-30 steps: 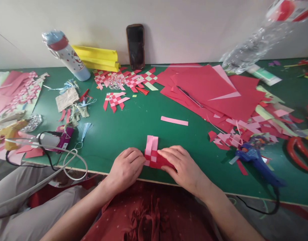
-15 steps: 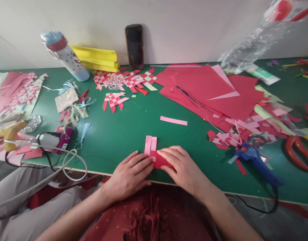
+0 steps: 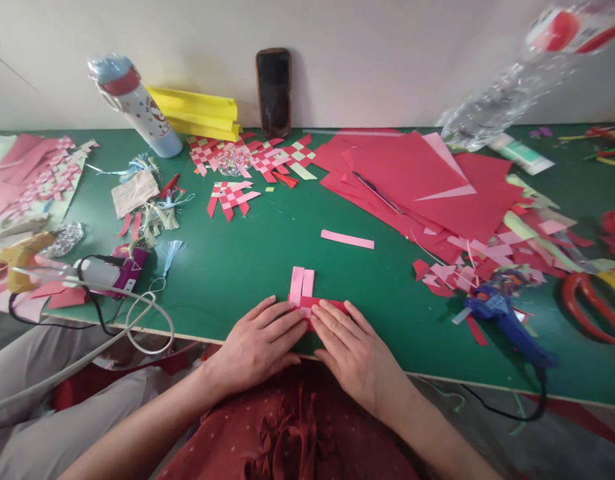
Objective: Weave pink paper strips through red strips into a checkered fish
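Observation:
Pink paper strips point(image 3: 302, 283) cross red paper strips point(image 3: 327, 304) in a small weave near the table's front edge. My left hand point(image 3: 265, 333) lies flat, its fingertips on the weave's left side. Over the red strips on the right rests my right hand point(image 3: 347, 343), its fingers stretched out and pressing down; they cover part of the paper. A loose pink strip point(image 3: 347, 239) lies farther up the green table. Several finished woven pieces point(image 3: 231, 198) in red, pink and green are at the back left.
Red paper sheets point(image 3: 417, 180) bear a pen point(image 3: 377, 192). At right are paper scraps point(image 3: 447, 277), a blue glue gun point(image 3: 510, 323) and scissors point(image 3: 585, 308). A phone point(image 3: 274, 93), flask point(image 3: 137, 107) and plastic bottle point(image 3: 507, 100) stand behind. A white cable point(image 3: 155, 307) loops at left.
My right hand has moved down, and its fingers now lie flat across the red strips instead of holding their right side from above. My left hand stays in place.

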`<state>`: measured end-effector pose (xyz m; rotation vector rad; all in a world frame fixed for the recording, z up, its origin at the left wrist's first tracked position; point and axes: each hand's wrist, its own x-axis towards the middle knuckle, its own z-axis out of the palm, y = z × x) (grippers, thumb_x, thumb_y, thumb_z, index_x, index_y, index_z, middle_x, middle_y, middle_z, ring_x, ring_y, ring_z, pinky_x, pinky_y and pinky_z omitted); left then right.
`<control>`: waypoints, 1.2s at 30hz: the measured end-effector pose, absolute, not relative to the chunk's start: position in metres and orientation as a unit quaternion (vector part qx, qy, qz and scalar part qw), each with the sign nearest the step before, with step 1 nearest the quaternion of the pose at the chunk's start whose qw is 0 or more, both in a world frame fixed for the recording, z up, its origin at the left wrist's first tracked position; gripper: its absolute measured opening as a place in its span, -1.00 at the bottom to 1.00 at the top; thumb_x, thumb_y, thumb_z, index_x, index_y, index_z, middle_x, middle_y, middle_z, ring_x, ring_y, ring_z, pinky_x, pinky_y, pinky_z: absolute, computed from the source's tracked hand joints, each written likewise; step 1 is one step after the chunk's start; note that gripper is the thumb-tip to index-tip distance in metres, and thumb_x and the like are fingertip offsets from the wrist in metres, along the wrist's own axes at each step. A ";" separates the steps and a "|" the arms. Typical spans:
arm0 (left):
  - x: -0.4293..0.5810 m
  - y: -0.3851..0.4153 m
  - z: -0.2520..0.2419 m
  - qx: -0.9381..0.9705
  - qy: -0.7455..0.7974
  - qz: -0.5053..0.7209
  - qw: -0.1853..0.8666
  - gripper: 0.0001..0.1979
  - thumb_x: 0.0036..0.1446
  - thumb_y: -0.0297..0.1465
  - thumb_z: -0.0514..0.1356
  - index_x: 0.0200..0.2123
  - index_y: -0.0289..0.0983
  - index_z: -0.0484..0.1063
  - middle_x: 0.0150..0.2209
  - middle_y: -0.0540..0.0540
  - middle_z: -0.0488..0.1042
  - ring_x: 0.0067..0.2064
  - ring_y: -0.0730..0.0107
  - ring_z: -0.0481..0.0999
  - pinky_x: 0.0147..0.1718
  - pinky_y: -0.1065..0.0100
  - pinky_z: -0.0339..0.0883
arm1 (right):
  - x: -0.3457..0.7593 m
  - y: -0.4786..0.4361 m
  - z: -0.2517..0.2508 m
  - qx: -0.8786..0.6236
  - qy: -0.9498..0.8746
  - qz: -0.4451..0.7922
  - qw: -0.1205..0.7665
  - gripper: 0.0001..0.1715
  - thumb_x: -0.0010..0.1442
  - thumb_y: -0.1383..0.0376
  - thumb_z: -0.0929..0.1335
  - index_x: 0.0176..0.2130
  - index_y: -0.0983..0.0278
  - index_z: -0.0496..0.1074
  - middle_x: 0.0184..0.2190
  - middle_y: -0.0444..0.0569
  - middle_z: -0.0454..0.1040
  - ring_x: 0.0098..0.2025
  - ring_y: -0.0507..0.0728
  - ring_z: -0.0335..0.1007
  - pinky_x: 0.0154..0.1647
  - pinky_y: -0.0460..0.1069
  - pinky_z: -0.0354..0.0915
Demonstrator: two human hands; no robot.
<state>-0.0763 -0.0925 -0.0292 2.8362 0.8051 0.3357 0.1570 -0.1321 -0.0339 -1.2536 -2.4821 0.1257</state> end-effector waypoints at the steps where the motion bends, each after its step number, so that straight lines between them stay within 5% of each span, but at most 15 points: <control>1: -0.076 -0.092 -0.029 0.951 0.271 0.116 0.087 -0.54 0.35 -0.18 0.09 0.20 -0.29 0.32 0.20 -0.11 0.41 0.24 0.13 0.32 0.32 0.01 0.09 | 0.160 -0.133 -0.034 -0.447 -0.876 0.043 0.176 -0.55 0.38 0.33 0.22 0.19 0.39 0.34 0.21 0.05 0.40 0.27 0.20 0.26 0.34 0.21 0.11; 13: -0.075 -0.095 -0.027 0.950 0.283 0.101 0.087 -0.56 0.33 -0.22 0.11 0.20 -0.27 0.31 0.23 -0.17 0.36 0.25 0.11 0.29 0.29 -0.03 0.10 | 0.184 -0.131 -0.018 -0.494 -0.835 -0.012 0.243 -0.69 0.35 0.35 0.28 0.05 0.40 0.44 0.02 0.12 0.55 0.13 0.19 0.44 0.24 0.19 0.27; 21: -0.069 -0.083 -0.016 0.951 0.276 0.075 0.115 -0.56 0.27 -0.16 0.15 0.11 -0.28 0.35 0.26 -0.24 0.31 0.22 -0.01 0.28 0.18 -0.05 0.23 | 0.157 -0.124 -0.029 -0.439 -0.880 0.046 0.174 -0.40 0.37 0.12 0.25 0.20 0.49 0.32 0.23 0.21 0.35 0.30 0.30 0.22 0.26 0.28 0.25; 28: -0.071 -0.093 -0.026 0.955 0.259 0.109 0.097 -0.32 0.23 -0.02 0.15 0.23 -0.39 0.21 0.25 -0.34 0.30 0.31 -0.01 0.20 0.29 -0.06 0.07 | 0.164 -0.133 -0.035 -0.414 -0.892 0.055 0.172 -0.22 0.27 0.03 0.34 0.26 0.49 0.24 0.24 0.24 0.33 0.33 0.31 0.16 0.30 0.28 0.21; 36: -0.073 -0.119 -0.028 0.949 0.256 0.148 0.109 -0.66 0.34 -0.44 0.05 0.15 -0.29 0.31 0.15 -0.17 0.45 0.18 0.24 0.39 0.27 0.05 0.12 | 0.171 -0.160 -0.042 -0.388 -0.896 -0.005 0.215 -0.52 0.33 0.49 0.19 0.18 0.36 0.37 0.14 0.06 0.47 0.23 0.18 0.31 0.23 0.18 0.29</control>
